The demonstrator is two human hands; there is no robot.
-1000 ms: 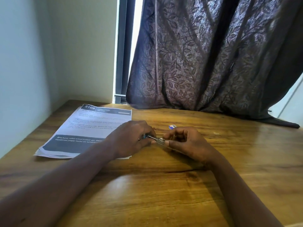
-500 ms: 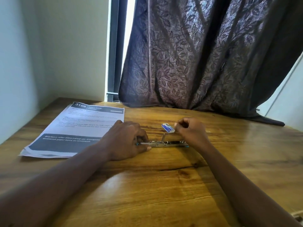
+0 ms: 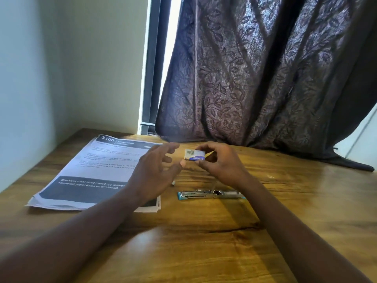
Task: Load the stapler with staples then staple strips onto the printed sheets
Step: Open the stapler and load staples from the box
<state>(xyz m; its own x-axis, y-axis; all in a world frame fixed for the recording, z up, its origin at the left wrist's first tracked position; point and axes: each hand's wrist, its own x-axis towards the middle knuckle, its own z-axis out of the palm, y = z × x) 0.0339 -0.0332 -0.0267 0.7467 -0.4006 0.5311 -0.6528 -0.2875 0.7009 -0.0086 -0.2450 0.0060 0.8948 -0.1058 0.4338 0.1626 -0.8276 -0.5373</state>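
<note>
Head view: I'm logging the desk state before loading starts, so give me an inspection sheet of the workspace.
Surface: wooden table, glossy, dark crack near the middle.
Job's things: stapler lies opened flat on the table; staple box held above it; printed sheets stacked at left.
Clutter: small pale object beside the sheets, unclear.
Grippers: right hand fingers pinch the box; left hand open, reaching toward it.
Cables: nothing seen.
Surroundings: patterned curtain, wall.

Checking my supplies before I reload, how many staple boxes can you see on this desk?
1. The small staple box is held in the right hand, above the opened stapler. Others could be hidden behind the hands.
</note>
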